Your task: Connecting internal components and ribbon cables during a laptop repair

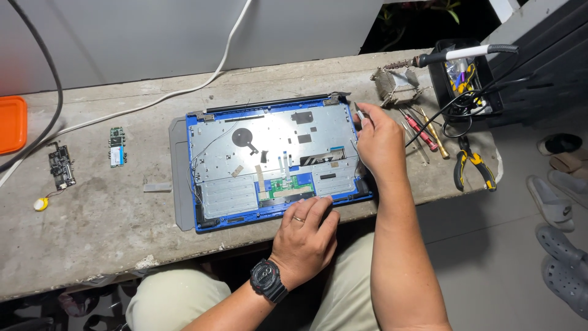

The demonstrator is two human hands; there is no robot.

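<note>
An opened blue laptop base (pixel 214 220) lies on the worn bench, its silver inner plate (pixel 272 141) and a small green board (pixel 293 183) exposed. My left hand (pixel 306 230), with a ring and a black wristwatch, presses flat on the laptop's front edge. My right hand (pixel 380 141) rests at the laptop's right side and pinches a thin metal tool (pixel 360 113) whose tip points toward the back corner near the hinge.
Two small circuit boards (pixel 117 146) (pixel 62 165) and a yellow coin cell (pixel 41 203) lie at left. An orange tray (pixel 11 122) sits at the far left edge. Screwdrivers (pixel 422 132), yellow-handled pliers (pixel 473 165), a heatsink (pixel 397 86) and a soldering iron (pixel 465 54) crowd the right. Sandals (pixel 560 202) lie on the floor.
</note>
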